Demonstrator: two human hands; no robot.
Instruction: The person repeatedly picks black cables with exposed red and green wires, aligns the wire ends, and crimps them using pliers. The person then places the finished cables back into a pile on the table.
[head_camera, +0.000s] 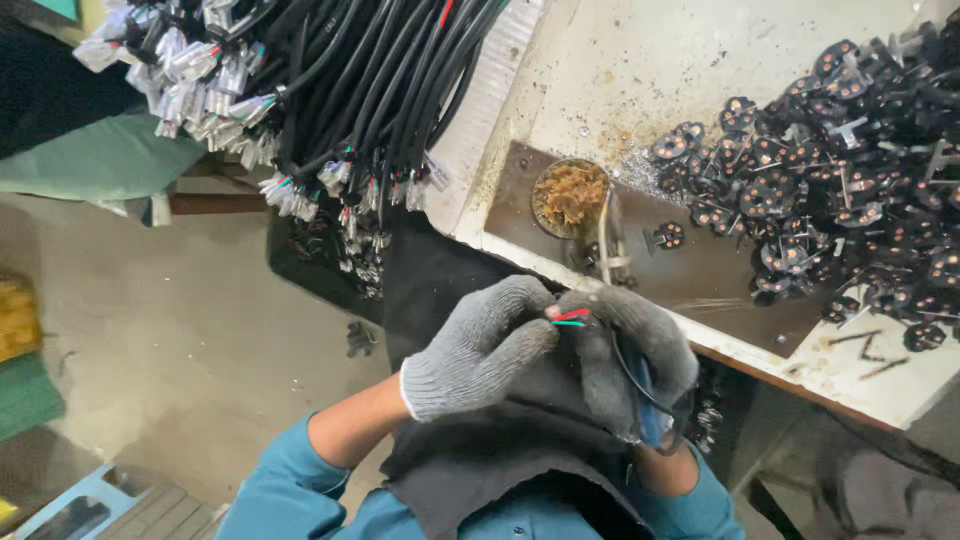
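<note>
We work with both hands in grey knit gloves, brought together just below the near edge of the bench (640, 60). Our left hand (480, 350) pinches the thin coloured wires (572, 317), red and green, between thumb and fingers, and our right hand (625, 350) meets it at the same spot, closed on the black cable (630, 385) that those wires come out of; the cable loops down past the right wrist. We cannot tell whether the blue-handled thing (650, 420) by that wrist is held in the right hand or only lies against it. Both hands hover over a dark cloth (450, 290) spread across our lap. On the bench, just beyond the hands, lies a dark metal plate (720, 280) with a small round tin of brownish paste (570, 195) at its left end. To the right of the tin, a big heap of small black round plug parts (860, 170) covers the bench, and one such part (670, 235) sits alone on the plate near the tin. To the left of the tin, a thick bundle of black cables (370, 70) hangs off the bench edge, its ends fitted with white connectors (190, 80). Below that bundle is the dusty concrete floor (190, 330).
</note>
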